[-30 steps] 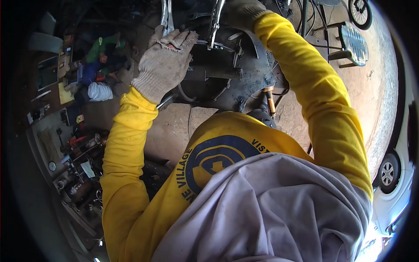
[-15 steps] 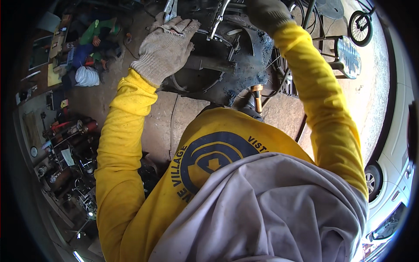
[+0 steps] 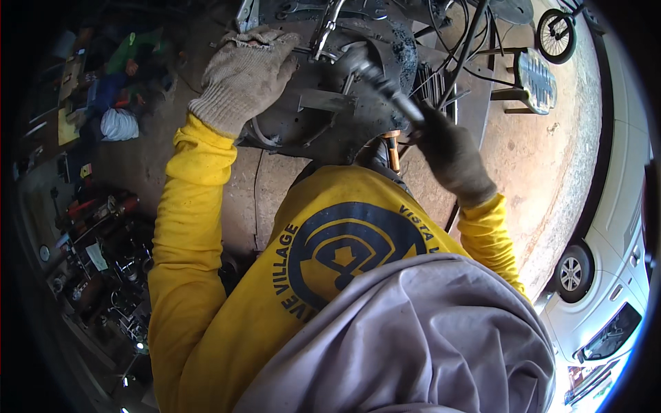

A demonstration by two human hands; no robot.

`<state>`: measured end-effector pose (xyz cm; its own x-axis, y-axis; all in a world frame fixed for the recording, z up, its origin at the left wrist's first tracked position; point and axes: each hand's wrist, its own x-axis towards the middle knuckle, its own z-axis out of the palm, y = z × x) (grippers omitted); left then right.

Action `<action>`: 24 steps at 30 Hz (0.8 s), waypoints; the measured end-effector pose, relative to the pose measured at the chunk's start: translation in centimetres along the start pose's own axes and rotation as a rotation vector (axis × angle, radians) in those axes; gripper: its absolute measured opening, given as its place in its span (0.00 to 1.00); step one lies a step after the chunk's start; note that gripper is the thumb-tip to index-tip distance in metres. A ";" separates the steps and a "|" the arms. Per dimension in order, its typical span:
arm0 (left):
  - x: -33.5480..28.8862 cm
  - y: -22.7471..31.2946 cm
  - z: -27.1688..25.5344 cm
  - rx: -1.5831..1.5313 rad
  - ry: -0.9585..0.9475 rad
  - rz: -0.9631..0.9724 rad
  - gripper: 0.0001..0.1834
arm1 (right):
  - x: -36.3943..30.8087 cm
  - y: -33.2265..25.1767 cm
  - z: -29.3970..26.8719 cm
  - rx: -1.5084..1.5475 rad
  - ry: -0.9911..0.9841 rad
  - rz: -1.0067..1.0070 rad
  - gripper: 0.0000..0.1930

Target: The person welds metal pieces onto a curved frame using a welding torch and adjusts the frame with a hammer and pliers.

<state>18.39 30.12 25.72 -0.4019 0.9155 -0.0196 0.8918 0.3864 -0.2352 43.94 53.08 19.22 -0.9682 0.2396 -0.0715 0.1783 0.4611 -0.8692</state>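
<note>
Clutter of tools and bags point(image 3: 103, 124) piled on the floor off to the far left, none of it in play. Left hand point(image 3: 244, 76), in a pale knit glove, laid palm-down with fingers curled over the near edge of the dark metal workpiece point(image 3: 323, 110), pressing more than gripping. Best kept exactly like that: flat, heavy, fingers clear of the strike zone. Workpiece sitting on the counter point(image 3: 475, 96) straight ahead, just above the yellow shirt, with a shiny clamp or pliers point(image 3: 327, 27) standing on its far side (hard to tell which). Right hand point(image 3: 451, 155), dark glove, wrapped tight around the handle of a hammer point(image 3: 375, 76), its head resting on or just above the middle of the workpiece, near the left fingers. Worth choking down toward the handle end for swing, landing the face square, and starting with short taps so nothing skids. A wooden-handled tool point(image 3: 392, 148) standing just below the workpiece, close to the right wrist, so elbow room worth watching. Further right, a stool point(image 3: 533, 79), a small wheel point(image 3: 554, 34), and a white car point(image 3: 613, 275) at the edge.
</note>
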 end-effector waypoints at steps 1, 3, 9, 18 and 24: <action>0.0 -0.1 0.3 -0.007 0.036 0.005 0.19 | -0.3 -0.6 0.1 -0.194 -0.064 -0.009 0.17; 0.1 0.0 0.4 -0.016 0.072 0.007 0.19 | -0.7 0.3 1.0 -0.426 -0.032 -0.147 0.18; -0.1 0.4 1.0 -0.019 0.117 -0.046 0.18 | -0.3 -1.8 -0.5 -0.643 -0.058 -0.150 0.25; -0.1 0.5 1.6 0.013 0.153 -0.068 0.16 | 1.2 -4.0 -2.5 -0.686 -0.182 -0.053 0.22; -0.5 -0.1 2.6 -0.110 0.191 -0.040 0.16 | 1.9 -4.4 -3.3 -0.690 -0.217 -0.076 0.22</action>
<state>17.96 29.35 23.26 -0.4003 0.8995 0.1750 0.8972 0.4235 -0.1247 41.91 54.29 24.50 -0.9825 0.0440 -0.1808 0.1101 0.9208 -0.3741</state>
